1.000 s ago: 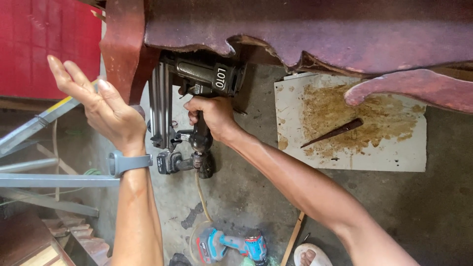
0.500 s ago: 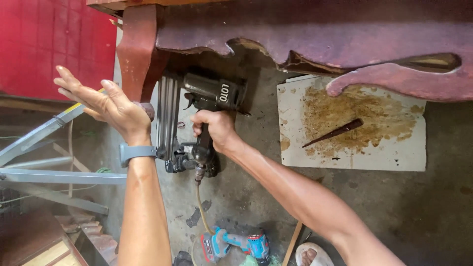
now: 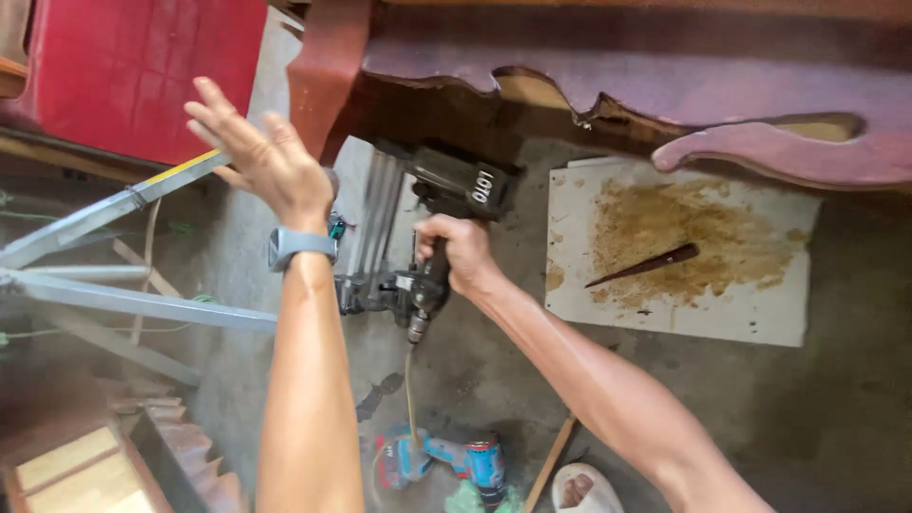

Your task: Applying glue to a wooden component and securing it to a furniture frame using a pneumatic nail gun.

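My right hand (image 3: pixel 459 255) grips the handle of a black pneumatic nail gun (image 3: pixel 418 228), whose nose points up at the dark red carved wooden furniture piece (image 3: pixel 608 76) overhead. An air hose (image 3: pixel 410 389) hangs from the gun's handle. My left hand (image 3: pixel 256 157) is raised with fingers spread, holding nothing, just left of the furniture's red leg (image 3: pixel 323 76). A grey band (image 3: pixel 299 245) sits on the left wrist.
A white board (image 3: pixel 684 256) smeared with brown sawdust lies on the concrete floor with a dark pointed stick (image 3: pixel 646 266) on it. A blue and red cordless drill (image 3: pixel 446 461) lies below. Grey metal bars (image 3: pixel 114 294) stand at left, a red panel (image 3: pixel 133 66) behind.
The nail gun and my right hand have shifted right and slightly down in view. My left hand stays raised and open, fingers spread, near the leg.
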